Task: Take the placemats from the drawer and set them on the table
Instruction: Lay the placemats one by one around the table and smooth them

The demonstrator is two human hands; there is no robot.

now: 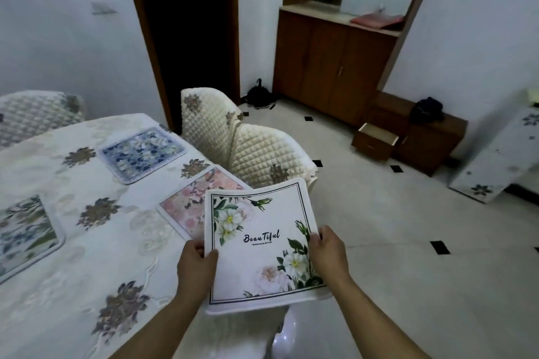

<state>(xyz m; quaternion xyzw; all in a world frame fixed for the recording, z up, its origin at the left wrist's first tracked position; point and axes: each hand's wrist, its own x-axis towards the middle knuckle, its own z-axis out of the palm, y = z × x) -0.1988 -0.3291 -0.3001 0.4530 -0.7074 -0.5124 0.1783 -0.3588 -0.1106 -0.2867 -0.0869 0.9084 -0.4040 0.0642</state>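
Placemat of white fabric, black line border, white blossoms with green leaves at two corners and "Beautiful" lettered across the middle [259,245]: it's up in the air, held by both side edges. The left grip [196,267] pinches the left edge, thumb on top and fingers tucked beneath. The right grip [328,253] clamps the right edge, fingers curled over it. Between them the soft sheet bows a little and its far corners curl upward.

It hangs over the near right edge of the desk [87,271], which is draped in a cream embroidered cloth with bronze flower motifs. In this view it covers the near corner of a pink floral placemat [198,201] lying flat on the cloth. Farther back lies a blue floral placemat with rounded corners [143,153], and at the left a green-and-blue leafy placemat [26,230], cut by the frame edge. Bare cloth shows between the mats and on the near side.

Two quilted cream chairs [262,154] stand close against the desk's far right edge. To the right stretches a pale tiled floor with small black insets [408,242]. Well apart, a small wooden drawer [374,140] stands pulled out of a low brown cabinet.
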